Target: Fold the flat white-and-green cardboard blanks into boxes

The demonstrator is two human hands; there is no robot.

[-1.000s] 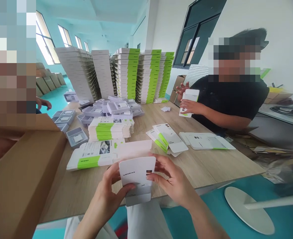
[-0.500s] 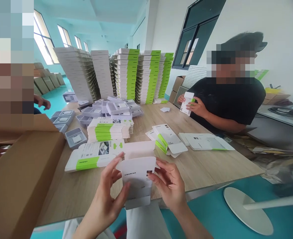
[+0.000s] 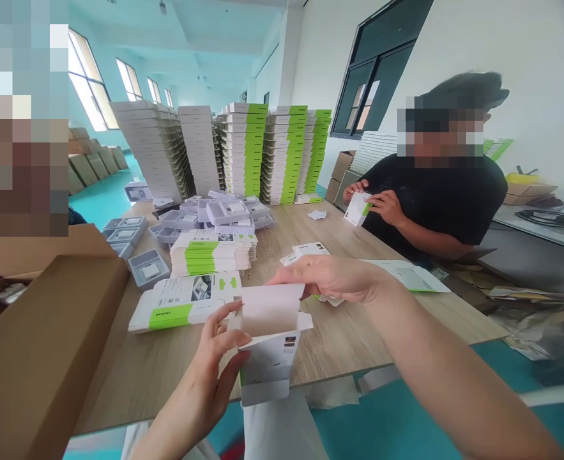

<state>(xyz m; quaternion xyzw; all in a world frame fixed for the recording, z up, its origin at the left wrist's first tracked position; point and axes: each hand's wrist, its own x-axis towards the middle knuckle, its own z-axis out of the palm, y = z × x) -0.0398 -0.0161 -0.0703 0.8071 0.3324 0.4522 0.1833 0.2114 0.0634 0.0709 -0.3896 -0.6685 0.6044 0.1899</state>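
Note:
A small white carton [image 3: 268, 365] stands partly opened up at the table's front edge, its tall back flap raised and a side flap sticking out at the right. My left hand [image 3: 221, 354] grips its left side, thumb on the front panel and fingers along the upper edge. My right hand [image 3: 334, 278] reaches over from the right and pinches the top of the back flap; its fingertips are partly hidden behind the flap. Just left of the carton lie flat white-and-green cartons [image 3: 195, 297], with a thicker stack [image 3: 205, 255] of them behind.
Pale plastic trays [image 3: 228, 211] are heaped farther back, before tall stacks of finished boxes [image 3: 243, 150]. A brown cardboard box [image 3: 56, 332] takes up the left. Across the table at right, a co-worker [image 3: 435, 198] holds a white carton [image 3: 357, 209]. More flat cartons [image 3: 406, 275] lie at right.
My right hand has moved from the carton's right side up to its back flap. The front flap has folded down, showing the opening. The co-worker has tilted and lowered their carton.

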